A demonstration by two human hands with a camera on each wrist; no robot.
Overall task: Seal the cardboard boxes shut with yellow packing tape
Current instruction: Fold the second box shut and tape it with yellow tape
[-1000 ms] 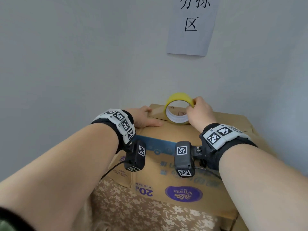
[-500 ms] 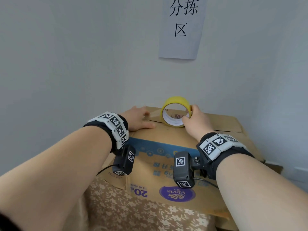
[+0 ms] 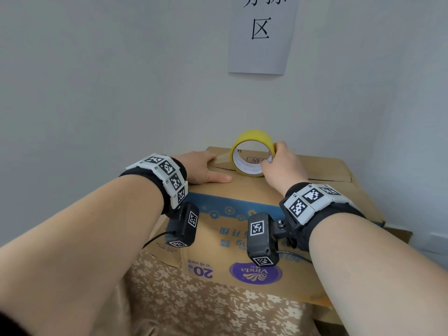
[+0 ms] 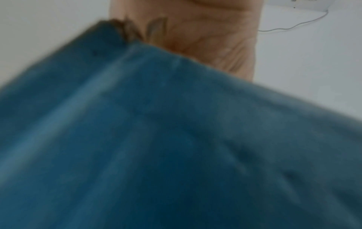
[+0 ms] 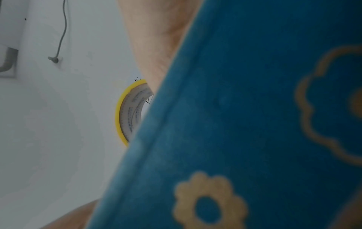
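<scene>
Yellow tape roll (image 3: pixel 253 152) stands on edge at the cardboard box's (image 3: pixel 242 190) far edge, my right hand (image 3: pixel 282 166) curled round its rim to unroll along the seam, left hand (image 3: pixel 202 167) flat, pinning the tape end, while the right wrist view shows only the roll's arc.
</scene>
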